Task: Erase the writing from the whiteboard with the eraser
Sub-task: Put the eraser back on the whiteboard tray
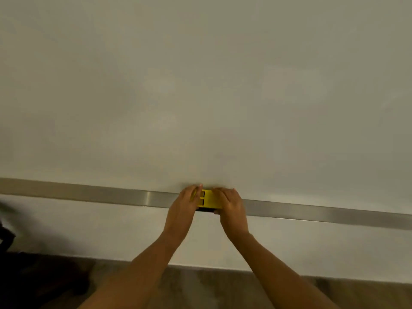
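Head view: left hand (186, 200) and right hand (231, 204) clasp yellow eraser (209, 198).

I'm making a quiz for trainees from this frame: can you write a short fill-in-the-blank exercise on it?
1. The eraser is coloured ____.
2. It is held by ____ hands, the left hand and the right hand.
3. It sits at the metal rail along the whiteboard's ____ edge.

Missing words: yellow; both; bottom
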